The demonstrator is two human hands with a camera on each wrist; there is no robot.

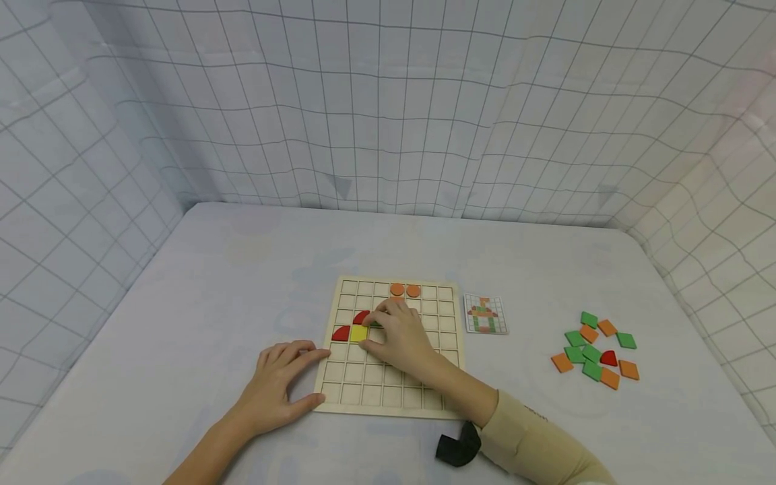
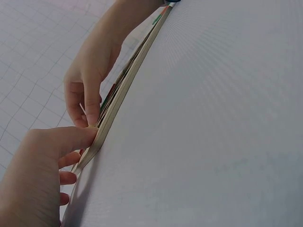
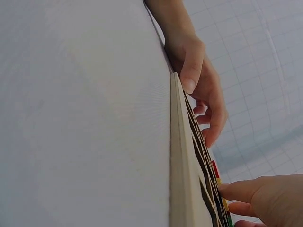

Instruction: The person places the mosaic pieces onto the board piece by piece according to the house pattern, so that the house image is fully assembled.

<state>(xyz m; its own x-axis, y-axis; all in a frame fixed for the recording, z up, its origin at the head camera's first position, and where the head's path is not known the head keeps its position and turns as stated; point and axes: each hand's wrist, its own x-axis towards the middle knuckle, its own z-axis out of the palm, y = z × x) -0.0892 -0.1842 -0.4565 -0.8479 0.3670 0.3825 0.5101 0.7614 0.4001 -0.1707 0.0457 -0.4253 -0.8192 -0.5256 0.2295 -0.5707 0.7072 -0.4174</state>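
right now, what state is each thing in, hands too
board, flat, partly filled
left hand, touching the board's left edge
yellow square, on the board, pinched
right hand, pinching the yellow square
red wedges, set on the board
orange discs, in the board's top row
card, flat, picture up
loose tiles, scattered off the board
black object, lying by the right sleeve

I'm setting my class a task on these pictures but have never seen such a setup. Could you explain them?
No machine here, just a left hand and a right hand, both bare. The wide picture comes from a head-worn camera; the other two from cameras on the wrists. On the white surface lie a wooden grid board, a pattern card and loose coloured tiles. The left hand touches the board's left edge; the right hand pinches a yellow square on the board.
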